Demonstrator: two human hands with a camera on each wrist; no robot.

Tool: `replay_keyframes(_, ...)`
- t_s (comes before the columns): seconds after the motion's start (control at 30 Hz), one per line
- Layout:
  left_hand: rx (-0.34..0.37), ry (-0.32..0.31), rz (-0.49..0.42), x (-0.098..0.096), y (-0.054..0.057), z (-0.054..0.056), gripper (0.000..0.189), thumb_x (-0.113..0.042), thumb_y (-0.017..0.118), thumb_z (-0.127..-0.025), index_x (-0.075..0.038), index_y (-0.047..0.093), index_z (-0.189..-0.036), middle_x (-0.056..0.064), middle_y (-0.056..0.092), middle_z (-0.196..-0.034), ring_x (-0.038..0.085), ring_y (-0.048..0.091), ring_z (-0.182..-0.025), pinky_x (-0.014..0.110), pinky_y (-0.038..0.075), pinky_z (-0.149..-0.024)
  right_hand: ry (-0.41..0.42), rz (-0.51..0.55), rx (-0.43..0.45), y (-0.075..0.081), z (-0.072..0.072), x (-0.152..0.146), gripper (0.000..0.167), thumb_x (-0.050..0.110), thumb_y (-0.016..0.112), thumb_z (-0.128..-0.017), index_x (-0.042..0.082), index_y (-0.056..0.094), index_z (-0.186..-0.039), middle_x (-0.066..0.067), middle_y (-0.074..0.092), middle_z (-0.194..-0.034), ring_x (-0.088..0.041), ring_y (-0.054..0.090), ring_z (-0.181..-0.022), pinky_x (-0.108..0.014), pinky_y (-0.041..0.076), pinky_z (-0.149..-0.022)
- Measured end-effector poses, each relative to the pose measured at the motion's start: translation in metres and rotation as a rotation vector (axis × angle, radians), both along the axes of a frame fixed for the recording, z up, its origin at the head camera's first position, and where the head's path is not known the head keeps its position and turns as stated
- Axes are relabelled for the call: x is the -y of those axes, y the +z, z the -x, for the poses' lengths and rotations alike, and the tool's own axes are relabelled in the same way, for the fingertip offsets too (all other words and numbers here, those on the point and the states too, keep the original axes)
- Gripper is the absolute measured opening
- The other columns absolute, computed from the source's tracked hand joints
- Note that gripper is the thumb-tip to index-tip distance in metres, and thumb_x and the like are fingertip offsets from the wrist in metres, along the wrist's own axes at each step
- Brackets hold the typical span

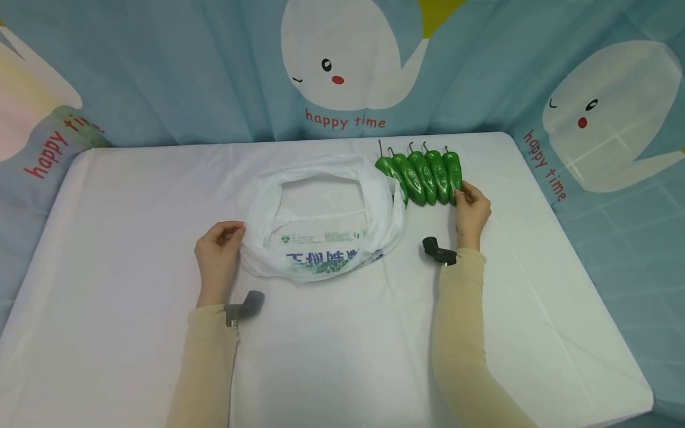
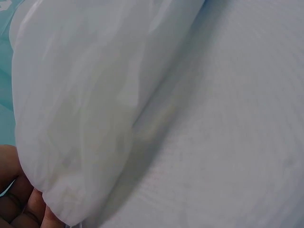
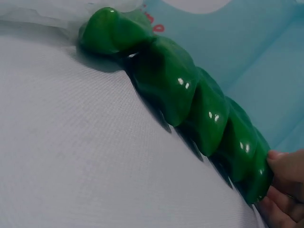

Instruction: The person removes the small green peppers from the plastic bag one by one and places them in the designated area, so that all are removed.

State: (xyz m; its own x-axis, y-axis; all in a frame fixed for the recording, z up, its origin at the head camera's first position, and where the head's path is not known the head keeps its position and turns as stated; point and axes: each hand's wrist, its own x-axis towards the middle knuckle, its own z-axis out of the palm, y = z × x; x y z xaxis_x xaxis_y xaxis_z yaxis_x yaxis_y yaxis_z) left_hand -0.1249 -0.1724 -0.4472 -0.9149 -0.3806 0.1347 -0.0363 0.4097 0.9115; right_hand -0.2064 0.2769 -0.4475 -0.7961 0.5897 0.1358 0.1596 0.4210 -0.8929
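A white plastic bag [image 1: 382, 232] with green and blue print lies on the table, its mouth spread wide. At its left edge, my left hand [image 1: 218, 255] pinches the plastic between thumb and fingers; the left wrist view shows the bag's side [image 2: 80, 109] close up. Several glossy green peppers [image 1: 423, 175] lie side by side to the right of the bag, stems pointing away. The bag's right rim partly covers the leftmost pepper [image 3: 111, 33]. My right hand [image 1: 473, 208] holds the lower tip of the rightmost pepper [image 1: 453, 169] between thumb and fingers.
A white cloth covers the table [image 1: 342, 356], with rounded corners at the back. Behind and beside it hangs a blue curtain [image 1: 225, 71] with white whale prints. A black wrist camera [image 1: 439, 252] sits on each sleeved wrist.
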Motion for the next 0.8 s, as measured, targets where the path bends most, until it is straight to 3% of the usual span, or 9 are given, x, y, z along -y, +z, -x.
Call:
replay_keyframes(0.33, 0.016, 0.002, -0.007, 0.0013, 0.0011, -0.0019, 0.014, -0.006, 0.063, -0.089, 0.004, 0.068, -0.099, 0.012, 0.064, -0.090, 0.008, 0.052, -0.072, 0.013, 0.041, -0.064, 0.069, -0.023, 0.018, -0.0009, 0.0033, 0.0022, 0.036, 0.012, 0.057, -0.095, 0.005, 0.056, -0.130, -0.012, 0.060, -0.124, -0.019, 0.058, -0.107, -0.021, 0.046, -0.086)
replay_keyframes(0.8, 0.023, 0.023, -0.015, 0.0006, -0.0006, -0.0037, 0.015, -0.009, 0.063, -0.090, 0.003, 0.069, -0.099, 0.007, 0.062, -0.086, 0.007, 0.050, -0.070, 0.013, 0.040, -0.061, 0.010, 0.075, -0.041, -0.0003, 0.0017, 0.0049, 0.035, 0.014, 0.057, -0.095, 0.002, 0.056, -0.128, -0.012, 0.060, -0.123, -0.015, 0.057, -0.104, -0.021, 0.045, -0.088)
